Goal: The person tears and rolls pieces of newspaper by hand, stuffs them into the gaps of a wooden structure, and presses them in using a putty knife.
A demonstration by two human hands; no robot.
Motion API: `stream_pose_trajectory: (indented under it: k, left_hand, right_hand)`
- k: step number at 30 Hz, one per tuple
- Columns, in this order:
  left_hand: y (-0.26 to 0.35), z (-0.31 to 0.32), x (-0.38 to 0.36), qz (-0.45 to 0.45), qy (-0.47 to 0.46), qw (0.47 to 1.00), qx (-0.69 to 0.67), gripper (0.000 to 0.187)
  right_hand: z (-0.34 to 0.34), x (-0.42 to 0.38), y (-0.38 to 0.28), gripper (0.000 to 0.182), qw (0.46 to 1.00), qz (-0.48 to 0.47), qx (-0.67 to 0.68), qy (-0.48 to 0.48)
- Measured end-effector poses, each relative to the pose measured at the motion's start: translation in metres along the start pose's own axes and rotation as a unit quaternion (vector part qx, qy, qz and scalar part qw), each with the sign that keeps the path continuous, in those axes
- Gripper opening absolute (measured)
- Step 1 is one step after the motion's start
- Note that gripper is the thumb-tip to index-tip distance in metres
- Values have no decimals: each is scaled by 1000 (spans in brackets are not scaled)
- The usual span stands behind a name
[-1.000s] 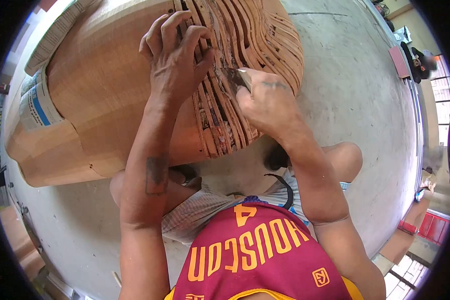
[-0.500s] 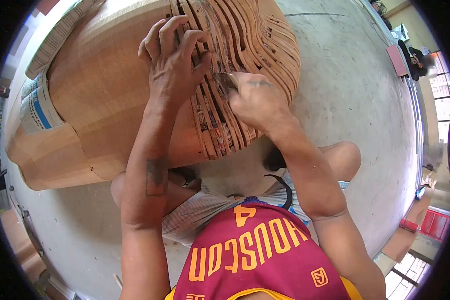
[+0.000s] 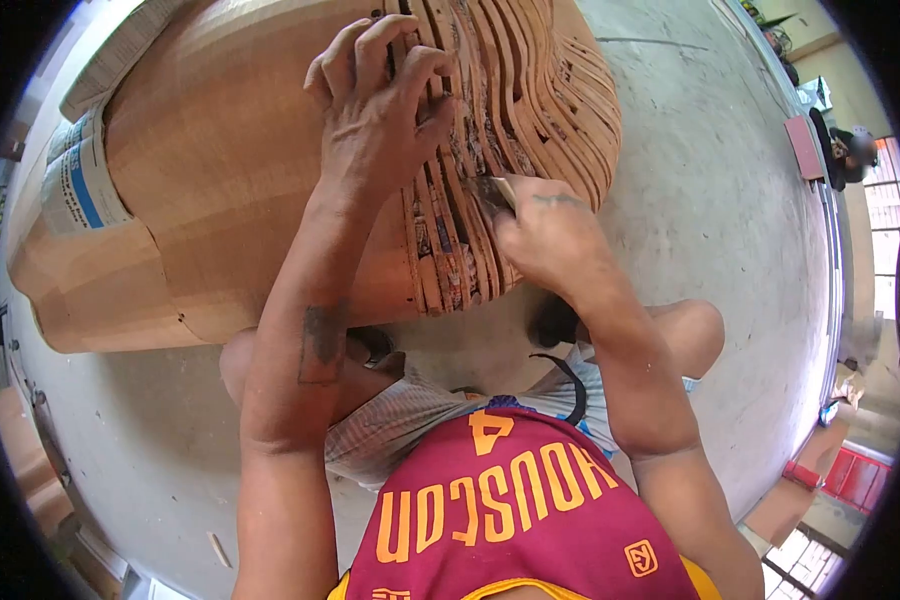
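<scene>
Bits (image 3: 423, 236) sit in gaps in the big brown shape (image 3: 230, 150). Your left hand (image 3: 378, 120) is bent, fingers spread; your right hand (image 3: 553, 232) pinches a flat tool (image 3: 491, 191).

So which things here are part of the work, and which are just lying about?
In the work:
- big brown curved form, left hand resting on it
- its layered strips
- flat tool in the right hand

Apparently just lying about:
- thin pale stick on the floor
- brown sheet off to the right

A dark blade (image 3: 489, 190) touches the large, ridged brown form (image 3: 230, 170).
</scene>
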State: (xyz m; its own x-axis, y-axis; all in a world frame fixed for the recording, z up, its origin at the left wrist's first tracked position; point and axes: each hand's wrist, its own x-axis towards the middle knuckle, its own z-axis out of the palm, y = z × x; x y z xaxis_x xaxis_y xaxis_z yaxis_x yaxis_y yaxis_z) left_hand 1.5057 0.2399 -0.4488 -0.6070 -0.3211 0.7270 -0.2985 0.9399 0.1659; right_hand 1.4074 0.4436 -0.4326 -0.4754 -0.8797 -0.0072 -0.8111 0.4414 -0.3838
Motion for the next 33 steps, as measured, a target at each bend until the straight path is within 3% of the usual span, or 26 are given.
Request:
stream_pose_trajectory:
  k: [16,22,31,33]
  left_hand:
    - [0,-2,1,1,2,1000,-4,41]
    - [-1,-1,1,6,5,1000,5,39]
    - [-2,0,0,-2,7,1000,-16,40]
    - [1,0,1,-7,6,1000,-11,41]
  right_hand:
    - [-17,20,-18,29,999,30,-1,-31]
    - [-22,13,-10,29,998,-53,-11,12]
    - [-41,12,-29,28,993,50,97,40]
    - [-27,21,-22,28,995,31,86,48]
